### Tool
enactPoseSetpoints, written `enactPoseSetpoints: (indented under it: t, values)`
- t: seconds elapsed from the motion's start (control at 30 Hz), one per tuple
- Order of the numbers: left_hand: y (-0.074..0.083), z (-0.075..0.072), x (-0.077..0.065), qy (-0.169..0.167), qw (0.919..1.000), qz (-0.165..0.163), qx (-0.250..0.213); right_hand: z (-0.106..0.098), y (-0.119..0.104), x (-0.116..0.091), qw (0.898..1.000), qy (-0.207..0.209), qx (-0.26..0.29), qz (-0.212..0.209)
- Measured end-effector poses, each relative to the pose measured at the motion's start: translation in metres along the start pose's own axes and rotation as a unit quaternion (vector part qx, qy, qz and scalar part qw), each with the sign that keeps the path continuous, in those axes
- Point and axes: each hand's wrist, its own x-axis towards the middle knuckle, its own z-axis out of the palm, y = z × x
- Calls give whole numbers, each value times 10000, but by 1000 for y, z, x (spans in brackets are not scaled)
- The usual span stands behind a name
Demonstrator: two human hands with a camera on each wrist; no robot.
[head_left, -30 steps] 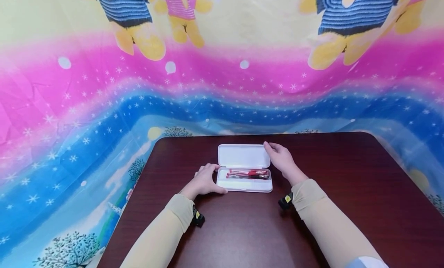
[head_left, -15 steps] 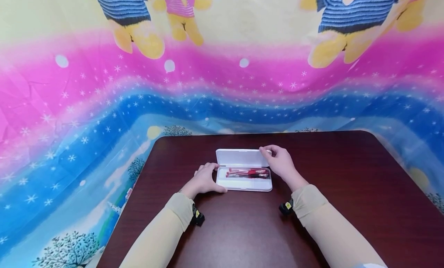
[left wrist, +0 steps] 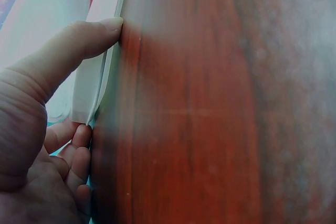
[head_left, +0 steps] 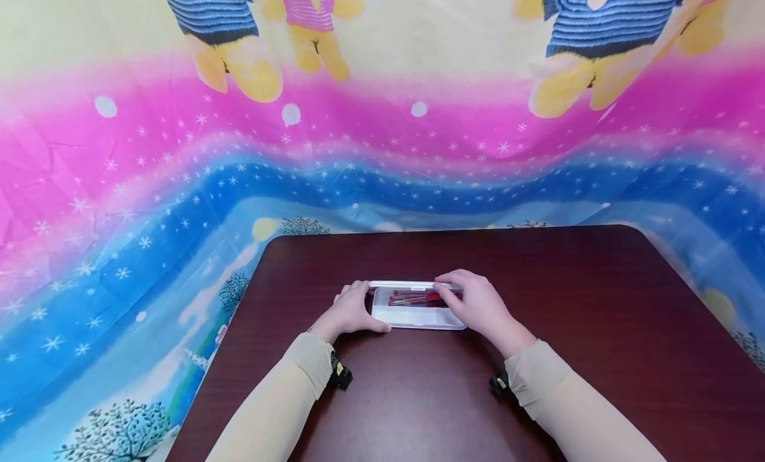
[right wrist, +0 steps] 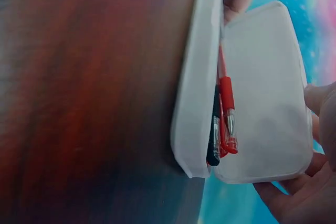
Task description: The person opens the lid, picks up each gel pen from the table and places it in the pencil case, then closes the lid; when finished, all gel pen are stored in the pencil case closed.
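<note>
A white pencil case (head_left: pixel 418 318) lies on the table with its lid (right wrist: pixel 262 98) half raised on the far side. Inside are several pens, among them a red pen (right wrist: pixel 227 95) and a black pen (right wrist: pixel 214 135). My left hand (head_left: pixel 349 309) holds the case's left end, thumb on the near edge and fingers behind the corner. At the right, my right hand (head_left: pixel 481 306) grips the lid by its free edge. In the head view that hand covers the lid's right end and part of the pens.
The dark wooden table (head_left: pixel 574 283) reaches back to a colourful printed cloth (head_left: pixel 382 137) hung behind it. Black wrist cameras sit at both sleeve cuffs.
My right hand has swung the lid from lying well back to steeply tilted over the case, moving toward me and slightly left. The left hand and the case's base have stayed put.
</note>
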Motion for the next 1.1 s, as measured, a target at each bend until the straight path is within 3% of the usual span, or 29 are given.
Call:
enactPoseSetpoints:
  t: [0.17,0.3,0.47,1.1]
  values:
    - [-1,-1,0,14,10000,19,-27,6,-7,-12,9938,47,-787,-782]
    - [-1,-1,0,46,9999,81,-91,11,-12,-18,9869,-106,-1160,-1116]
    - [0,-1,1,114,9997,166,-125,14,-15,-23,9826,-306,-1372,-1213]
    - [2,2,-3,71,9999,46,-105,25,-16,-31,9755,-365,-1729,-1310]
